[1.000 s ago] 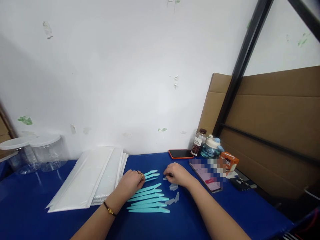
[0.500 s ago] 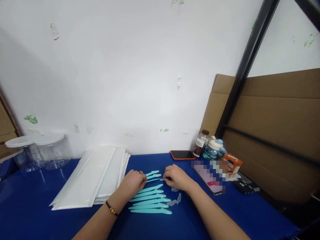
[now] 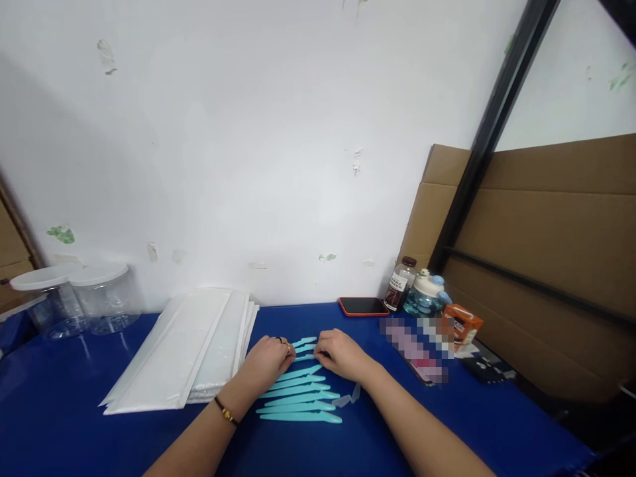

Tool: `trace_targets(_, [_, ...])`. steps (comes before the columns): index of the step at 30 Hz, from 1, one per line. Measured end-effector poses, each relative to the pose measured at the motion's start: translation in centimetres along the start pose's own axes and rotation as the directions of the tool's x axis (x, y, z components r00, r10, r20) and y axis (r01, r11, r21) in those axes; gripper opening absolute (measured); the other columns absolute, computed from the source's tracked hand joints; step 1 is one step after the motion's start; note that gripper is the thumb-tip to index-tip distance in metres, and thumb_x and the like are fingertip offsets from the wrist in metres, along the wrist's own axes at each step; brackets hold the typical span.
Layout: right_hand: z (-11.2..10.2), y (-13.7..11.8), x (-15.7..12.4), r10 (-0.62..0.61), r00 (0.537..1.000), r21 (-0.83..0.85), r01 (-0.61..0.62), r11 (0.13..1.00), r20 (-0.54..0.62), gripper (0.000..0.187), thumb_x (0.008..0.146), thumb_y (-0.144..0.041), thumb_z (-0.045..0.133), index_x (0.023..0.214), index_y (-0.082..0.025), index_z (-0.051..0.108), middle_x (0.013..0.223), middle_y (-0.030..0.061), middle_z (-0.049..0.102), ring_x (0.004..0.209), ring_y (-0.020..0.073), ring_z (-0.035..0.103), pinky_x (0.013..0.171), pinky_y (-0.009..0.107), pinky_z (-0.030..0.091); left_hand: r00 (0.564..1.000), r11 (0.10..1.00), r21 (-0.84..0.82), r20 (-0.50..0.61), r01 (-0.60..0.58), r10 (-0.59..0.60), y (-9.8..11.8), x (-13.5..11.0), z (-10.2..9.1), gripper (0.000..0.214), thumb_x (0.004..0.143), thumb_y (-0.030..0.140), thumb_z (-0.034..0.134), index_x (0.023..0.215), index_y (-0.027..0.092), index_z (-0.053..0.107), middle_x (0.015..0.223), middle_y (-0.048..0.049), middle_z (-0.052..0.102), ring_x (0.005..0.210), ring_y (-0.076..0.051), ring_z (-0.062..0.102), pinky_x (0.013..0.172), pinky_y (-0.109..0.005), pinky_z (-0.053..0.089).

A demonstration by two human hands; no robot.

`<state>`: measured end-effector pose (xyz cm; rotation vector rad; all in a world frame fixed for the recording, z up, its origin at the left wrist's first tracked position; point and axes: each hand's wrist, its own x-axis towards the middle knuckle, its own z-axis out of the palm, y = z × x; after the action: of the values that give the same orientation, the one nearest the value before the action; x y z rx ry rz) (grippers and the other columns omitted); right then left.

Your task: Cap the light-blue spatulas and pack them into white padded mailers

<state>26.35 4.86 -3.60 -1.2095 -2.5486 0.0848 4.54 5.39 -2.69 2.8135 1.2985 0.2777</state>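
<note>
I count about nine turquoise razors (image 3: 301,417), some part-hidden, at lower centre, two translucent caps (image 3: 341,401) showing beside them, two lidded jars (image 3: 105,308) far left, two phones (image 3: 364,307) right of centre.

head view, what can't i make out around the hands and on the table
All in the head view:
Handle ends of the far turquoise eyebrow razors, and whether they are gripped: hidden by the left hand.
Whether the right hand holds anything: hidden by the hand itself.
Lilac phone screen: pixelated.
Bottle label: print too small.
Both forearms: cut off by the bottom edge.
</note>
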Motion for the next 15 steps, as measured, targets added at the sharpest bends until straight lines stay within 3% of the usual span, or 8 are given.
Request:
trace_targets(3, [-0.2,0.7,0.2,0.036,0.999,0.080,-0.032,0.996,-0.041,0.018,0.085,-0.020,0.051,0.083,-0.019,0.068,0.082,0.0030,0.063,0.076,0.0135,0.057,0.074,0.025,0.038,0.997,0.997,-0.013,-0.020,0.075,-0.075,0.0,0.2,0.2,0.026,0.088,0.024,0.039,0.081,0.021,0.063,0.084,-0.0041,0.065,0.082,-0.018,0.058,0.072,-0.030,0.034])
trace_targets(7, [-2.0,2.9,-1.0,0.259,0.955,0.166,-0.234,0.958,-0.146,0.019,0.084,-0.019,0.050,0.083,-0.017,0.069,0.083,0.0051,0.063,0.076,0.0146,0.057,0.070,0.024,0.041,0.984,0.988,-0.057,-0.099,0.144,-0.149,-0.1,0.1,-0.1,0.018,0.084,0.024,0.047,0.090,0.023,0.063,0.094,-0.0045,0.063,0.094,-0.020,0.055,0.078,-0.031,0.036])
trace_targets(11, [-3.1,4.2,-2.6,0.356,0.933,0.144,-0.344,0.928,-0.061,0.012,0.076,-0.024,0.059,0.077,-0.018,0.070,0.077,0.0038,0.063,0.068,0.0143,0.056,0.062,0.023,0.040,0.997,0.972,-0.224,0.037,0.078,-0.071,-0.1,-0.5,-0.6,0.013,0.077,0.029,0.054,0.081,0.023,0.065,0.084,-0.0003,0.064,0.078,-0.015,0.057,0.069,-0.025,0.038])
trace_targets(15, [-2.0,4.5,-2.7,0.371,0.929,0.156,-0.366,0.917,-0.001,0.009,0.071,-0.023,0.064,0.076,-0.017,0.068,0.078,0.0037,0.063,0.066,0.0135,0.056,0.059,0.021,0.039,0.990,0.955,-0.288,0.139,0.068,-0.029,0.0,-0.8,-0.7,0.013,0.074,0.026,0.052,0.075,0.022,0.065,0.075,0.0009,0.065,0.068,-0.012,0.056,0.061,-0.022,0.037])
